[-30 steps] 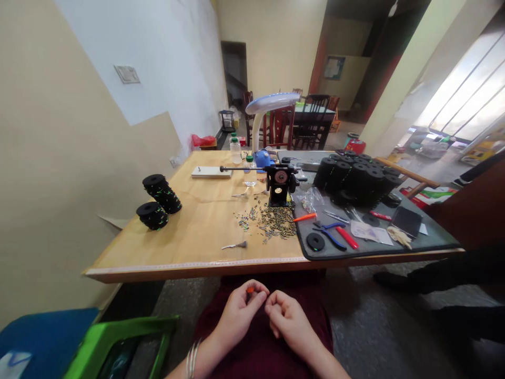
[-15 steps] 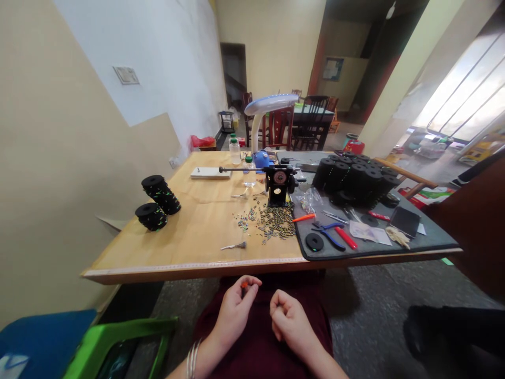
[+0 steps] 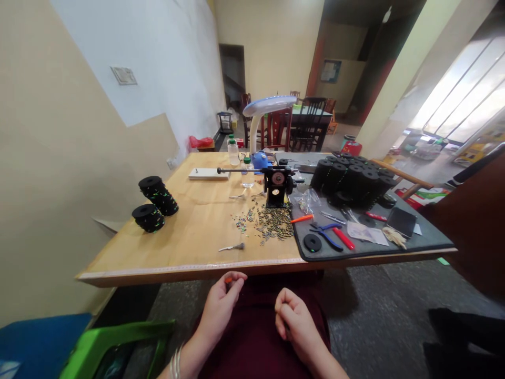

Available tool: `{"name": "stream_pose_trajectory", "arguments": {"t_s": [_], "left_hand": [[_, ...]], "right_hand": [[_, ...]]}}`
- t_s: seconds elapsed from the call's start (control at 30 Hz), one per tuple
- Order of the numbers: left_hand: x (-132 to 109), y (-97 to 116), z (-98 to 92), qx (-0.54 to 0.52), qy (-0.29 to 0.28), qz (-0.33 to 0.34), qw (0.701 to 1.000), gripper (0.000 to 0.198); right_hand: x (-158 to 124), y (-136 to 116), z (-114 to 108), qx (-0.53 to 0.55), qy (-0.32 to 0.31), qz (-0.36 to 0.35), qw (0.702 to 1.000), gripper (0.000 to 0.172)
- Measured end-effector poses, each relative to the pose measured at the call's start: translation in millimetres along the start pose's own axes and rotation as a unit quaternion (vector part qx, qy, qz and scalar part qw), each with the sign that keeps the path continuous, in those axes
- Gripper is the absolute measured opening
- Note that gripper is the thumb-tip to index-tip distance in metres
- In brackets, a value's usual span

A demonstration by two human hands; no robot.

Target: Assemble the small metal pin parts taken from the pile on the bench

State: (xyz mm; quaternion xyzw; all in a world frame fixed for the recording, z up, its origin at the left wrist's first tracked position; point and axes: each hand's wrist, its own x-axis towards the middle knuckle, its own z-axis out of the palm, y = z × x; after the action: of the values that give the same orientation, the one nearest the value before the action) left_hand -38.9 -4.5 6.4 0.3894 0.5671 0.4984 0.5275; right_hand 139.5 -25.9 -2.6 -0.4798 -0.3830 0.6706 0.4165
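Below the table's front edge, above my lap, my left hand (image 3: 221,301) is closed with a small orange thing (image 3: 228,280) showing between thumb and fingers; its kind is too small to tell. To its right my right hand (image 3: 294,321) has its fingers curled in; whatever they hold, if anything, is hidden. Nearest on the wooden table (image 3: 197,226) lie a small brush-like tool (image 3: 232,247) and a spread of small dark metallic pieces (image 3: 276,221). Behind these stands a black hand-cranked machine (image 3: 276,187) with a long rod pointing left.
Black foam spools (image 3: 158,195) stand at the left, with many more (image 3: 347,176) on the grey mat (image 3: 371,247). Blue-handled pliers (image 3: 329,234), a red-handled tool (image 3: 344,238) and an orange tool (image 3: 302,218) lie there too. A desk lamp (image 3: 256,134) and bottles stand behind.
My left hand has moved left and slightly up, still closed around the orange thing. My right hand has shifted a little to the right, so the hands are farther apart.
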Motion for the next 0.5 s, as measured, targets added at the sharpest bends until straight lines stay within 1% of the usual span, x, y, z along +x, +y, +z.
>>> {"name": "stream_pose_trajectory", "arguments": {"t_s": [0.07, 0.13, 0.2, 0.27, 0.37, 0.5], "left_hand": [[-3.2, 0.7, -2.4, 0.017, -0.039, -0.03, 0.999, 0.039], [-7.4, 1.5, -1.0, 0.043, -0.09, -0.06, 0.993, 0.036], [-10.5, 3.0, 3.7, 0.053, -0.136, -0.081, 0.986, 0.037], [-10.8, 5.3, 9.8, 0.038, -0.166, -0.094, 0.981, 0.039], [-7.0, 9.2, 17.6, 0.015, -0.174, -0.097, 0.98, 0.038], [-1.3, 12.8, 21.3, 0.035, -0.16, -0.07, 0.984, 0.036]], "right_hand": [[-1.2, -1.5, -0.9, 0.027, -0.002, 0.011, 1.0, 0.011], [-2.0, -3.1, -0.5, 0.032, -0.003, 0.013, 0.999, 0.015], [-2.5, -4.6, 0.8, 0.017, -0.002, 0.012, 1.0, 0.018], [-2.6, -5.4, 2.0, -0.011, -0.001, 0.008, 1.0, 0.022], [-2.2, -4.9, 2.1, -0.05, -0.006, -0.001, 0.999, 0.026], [-0.7, -2.0, -0.6, -0.065, -0.016, -0.016, 0.998, 0.031]]}}
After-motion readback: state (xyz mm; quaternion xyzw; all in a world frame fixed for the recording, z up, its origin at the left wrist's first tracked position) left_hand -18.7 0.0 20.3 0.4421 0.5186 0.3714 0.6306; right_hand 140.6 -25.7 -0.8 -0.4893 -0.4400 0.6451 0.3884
